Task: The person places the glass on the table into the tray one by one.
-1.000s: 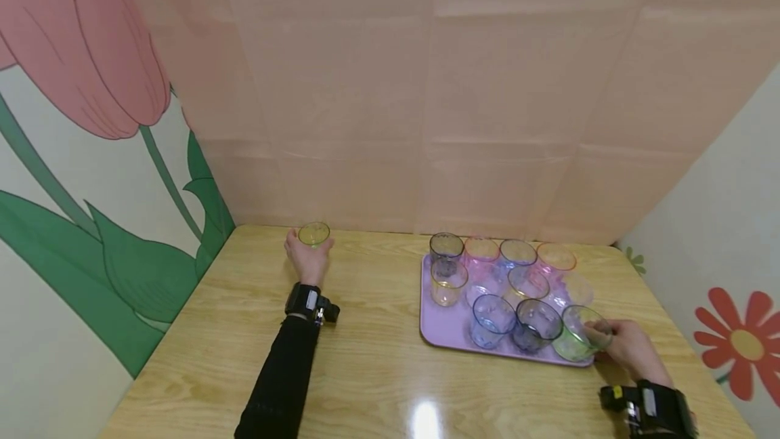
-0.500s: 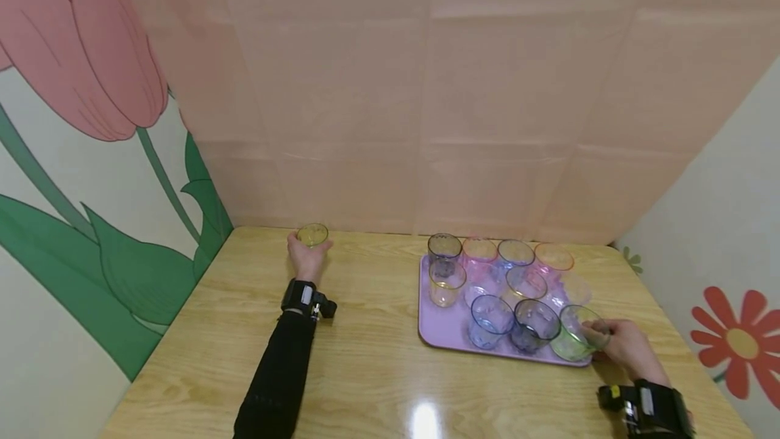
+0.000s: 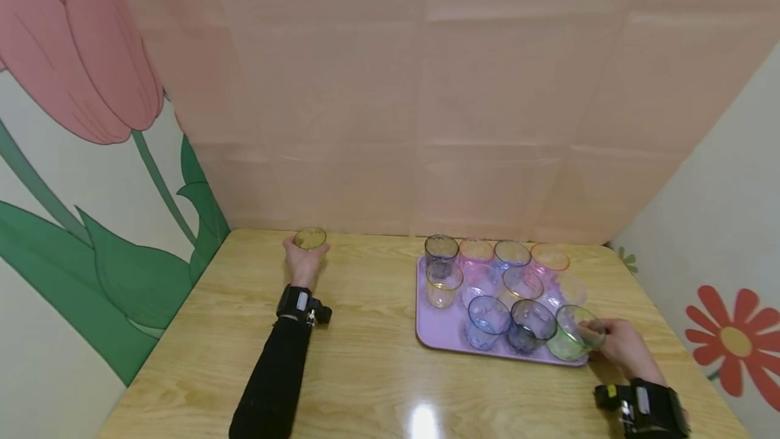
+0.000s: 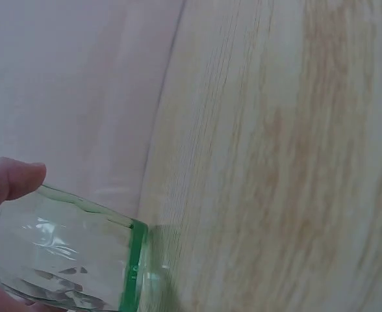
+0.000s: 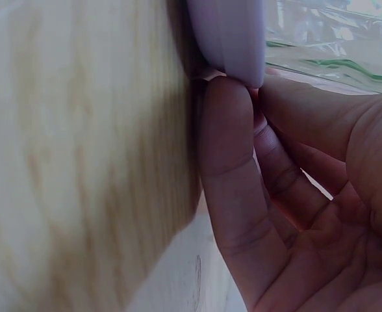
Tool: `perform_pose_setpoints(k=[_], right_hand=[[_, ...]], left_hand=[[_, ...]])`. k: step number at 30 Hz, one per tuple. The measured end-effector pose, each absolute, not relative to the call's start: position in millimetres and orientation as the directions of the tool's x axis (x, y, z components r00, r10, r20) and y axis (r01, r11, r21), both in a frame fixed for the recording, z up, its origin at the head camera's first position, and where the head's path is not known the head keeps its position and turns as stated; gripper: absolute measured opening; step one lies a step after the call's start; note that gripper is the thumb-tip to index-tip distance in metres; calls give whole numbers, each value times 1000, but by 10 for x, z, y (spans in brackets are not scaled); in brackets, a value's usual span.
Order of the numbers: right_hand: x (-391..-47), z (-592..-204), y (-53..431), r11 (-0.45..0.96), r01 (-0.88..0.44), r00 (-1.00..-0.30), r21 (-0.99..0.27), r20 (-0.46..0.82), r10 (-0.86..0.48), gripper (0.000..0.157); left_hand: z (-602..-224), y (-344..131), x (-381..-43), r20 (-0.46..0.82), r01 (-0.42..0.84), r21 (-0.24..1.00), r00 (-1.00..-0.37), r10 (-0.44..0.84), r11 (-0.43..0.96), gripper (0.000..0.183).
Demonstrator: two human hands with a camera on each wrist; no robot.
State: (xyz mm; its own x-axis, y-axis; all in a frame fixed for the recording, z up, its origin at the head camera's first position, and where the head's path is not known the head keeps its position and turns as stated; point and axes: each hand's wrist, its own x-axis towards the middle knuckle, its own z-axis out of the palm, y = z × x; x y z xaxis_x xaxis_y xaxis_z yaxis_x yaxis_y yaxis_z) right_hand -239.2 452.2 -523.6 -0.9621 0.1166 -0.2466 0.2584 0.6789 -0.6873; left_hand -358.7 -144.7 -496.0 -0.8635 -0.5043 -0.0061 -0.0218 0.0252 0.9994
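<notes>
In the head view my left hand (image 3: 302,267) grips a clear glass (image 3: 311,240) with a yellowish-green rim near the table's back edge. The left wrist view has this glass (image 4: 67,253) with thumb and fingers round its sides and its green base close to the wood. At the front right corner of the lilac tray (image 3: 440,332), my right hand (image 3: 624,345) pinches the edge. In the right wrist view a finger lies against the underside of the tray (image 5: 230,39), the thumb on the other side. A green-tinted glass (image 3: 565,349) stands beside that thumb.
Several tinted glasses crowd the tray, among them a blue glass (image 3: 484,330), a dark grey glass (image 3: 529,336) and a yellow-rimmed glass (image 3: 441,293). A peach-coloured sheet (image 3: 365,120) hangs along the back of the wooden table (image 3: 365,358). Painted walls flank both sides.
The whole head view has shifted slightly. Both hands keep their places, the left round its glass and the right at the tray's corner.
</notes>
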Motion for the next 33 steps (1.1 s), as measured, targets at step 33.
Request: perform_pose_setpoints(k=[33], right_hand=[[-2444, -5253, 4541, 696, 264, -958, -668, -267, 107, 45]], left_hand=[[-4778, -1205, -3212, 129, 91, 986, -946, -296, 140, 77]])
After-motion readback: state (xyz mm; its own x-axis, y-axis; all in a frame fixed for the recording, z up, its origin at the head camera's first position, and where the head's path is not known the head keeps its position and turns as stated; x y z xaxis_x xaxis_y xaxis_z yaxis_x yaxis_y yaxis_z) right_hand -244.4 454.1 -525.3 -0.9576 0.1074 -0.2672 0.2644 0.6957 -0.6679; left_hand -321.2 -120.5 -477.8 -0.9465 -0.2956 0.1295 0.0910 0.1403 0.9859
